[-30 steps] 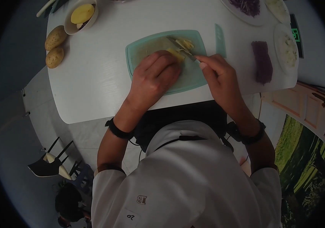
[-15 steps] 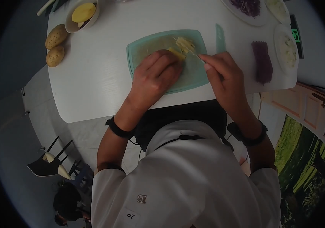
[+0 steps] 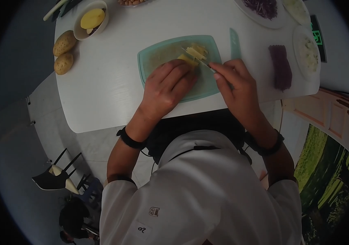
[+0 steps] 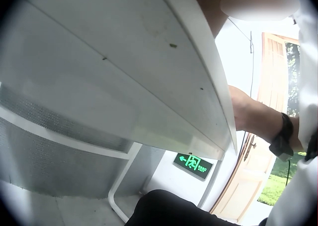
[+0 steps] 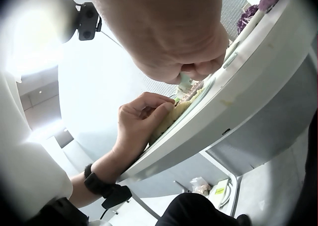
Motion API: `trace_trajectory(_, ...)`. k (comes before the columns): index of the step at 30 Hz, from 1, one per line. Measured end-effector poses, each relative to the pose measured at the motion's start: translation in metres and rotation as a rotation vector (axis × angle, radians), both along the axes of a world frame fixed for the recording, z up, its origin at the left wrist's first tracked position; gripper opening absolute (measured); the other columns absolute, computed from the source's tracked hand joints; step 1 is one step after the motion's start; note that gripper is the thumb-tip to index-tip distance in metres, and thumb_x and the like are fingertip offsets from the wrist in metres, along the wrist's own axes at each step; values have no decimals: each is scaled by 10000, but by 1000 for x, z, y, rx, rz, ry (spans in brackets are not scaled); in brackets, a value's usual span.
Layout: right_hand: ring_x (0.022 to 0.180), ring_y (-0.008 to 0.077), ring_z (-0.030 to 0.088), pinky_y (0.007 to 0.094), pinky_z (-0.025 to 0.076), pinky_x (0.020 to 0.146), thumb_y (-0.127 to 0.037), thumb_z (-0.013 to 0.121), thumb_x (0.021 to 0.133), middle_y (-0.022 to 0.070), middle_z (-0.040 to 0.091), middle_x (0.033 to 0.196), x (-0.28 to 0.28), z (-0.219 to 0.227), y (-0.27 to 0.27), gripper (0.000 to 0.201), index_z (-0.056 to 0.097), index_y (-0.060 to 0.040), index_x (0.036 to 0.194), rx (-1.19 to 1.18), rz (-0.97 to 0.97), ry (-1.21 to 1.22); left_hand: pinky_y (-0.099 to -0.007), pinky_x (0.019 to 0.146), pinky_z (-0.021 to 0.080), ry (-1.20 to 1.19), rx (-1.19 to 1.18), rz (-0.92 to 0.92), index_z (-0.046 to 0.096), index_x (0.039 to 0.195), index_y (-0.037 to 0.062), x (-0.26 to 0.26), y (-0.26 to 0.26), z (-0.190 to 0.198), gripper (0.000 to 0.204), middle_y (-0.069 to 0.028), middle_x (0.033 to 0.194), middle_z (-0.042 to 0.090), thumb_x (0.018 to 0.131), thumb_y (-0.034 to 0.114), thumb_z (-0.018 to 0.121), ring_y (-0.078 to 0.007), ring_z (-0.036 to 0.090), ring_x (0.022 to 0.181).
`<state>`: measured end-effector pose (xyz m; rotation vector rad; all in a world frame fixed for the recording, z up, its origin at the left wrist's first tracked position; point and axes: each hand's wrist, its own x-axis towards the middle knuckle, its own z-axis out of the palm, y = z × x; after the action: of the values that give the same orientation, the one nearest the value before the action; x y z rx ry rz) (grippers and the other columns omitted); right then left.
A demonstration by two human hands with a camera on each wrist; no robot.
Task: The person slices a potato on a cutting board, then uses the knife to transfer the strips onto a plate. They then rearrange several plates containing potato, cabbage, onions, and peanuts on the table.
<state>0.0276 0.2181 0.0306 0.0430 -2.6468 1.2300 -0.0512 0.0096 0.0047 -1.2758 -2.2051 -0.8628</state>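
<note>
On the green cutting board point(image 3: 155, 52), yellow potato pieces point(image 3: 199, 50) lie near the upper right. The left hand point(image 3: 167, 86) grips a yellow potato piece point(image 3: 187, 60) with bent fingers at the board's middle. In the right hand point(image 3: 238, 83) is a knife point(image 3: 204, 63), its blade pointing up-left over the cut pieces, close to the left fingertips. The right wrist view shows the left hand point(image 5: 136, 124) with fingers bent at the potato and the right hand point(image 5: 169, 32) curled round a pale green handle point(image 5: 185, 81). The left wrist view shows the table's underside, not the left hand's fingers.
A green knife cover point(image 3: 234, 44) and purple cabbage point(image 3: 280, 67) lie right of the board. Plates of shredded purple cabbage point(image 3: 260, 9) and pale pieces point(image 3: 307, 53) stand at the right. Two potatoes point(image 3: 64, 53) and a bowl point(image 3: 78, 29) are at the left.
The knife blade, over the cut pieces earlier, has shifted slightly left with the right hand. The left hand stays on the potato. The head view has shifted a little, bringing a dish of nuts into view.
</note>
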Motion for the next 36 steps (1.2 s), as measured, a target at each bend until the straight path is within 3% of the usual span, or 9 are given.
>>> trace_trajectory(8,698,198,680,348,572,610,-91,763,923,59,593,1004,1,-5,2,263,749,-95,1185,146,-9,99,-389,826,591,64,2,-12,723,885,38,2,-1,12,218,-77,1049,716,757,152,857,-262,707,1042)
trace_trajectory(16,677,163,668,315,575,559,-66,810,850,46,573,986,-1,-7,1,330,737,-96,1171,313,-9,218,-421,947,535,-10,-172,22,747,1135,34,2,1,24,422,-78,1253,720,833,321,816,-289,684,1193)
trace_trajectory(26,709,157,699,302,579,550,-64,796,847,51,568,986,0,-8,1,314,743,-64,1157,396,13,263,-464,1021,495,-82,-309,-5,696,1270,15,1,5,27,601,-119,1342,686,910,497,701,-325,629,1294)
trace_trajectory(31,722,159,704,297,582,558,-53,785,852,56,570,994,4,-10,1,320,743,-62,1169,380,35,239,-541,1149,405,-141,-375,-20,591,1424,5,0,6,22,752,-156,1403,641,949,588,617,-356,558,1378)
trace_trajectory(36,730,161,706,300,587,568,-55,789,850,56,571,999,5,-7,0,323,742,-61,1170,380,40,220,-560,1189,362,-154,-377,-25,582,1432,-1,-2,8,20,807,-167,1410,629,940,638,607,-356,532,1402)
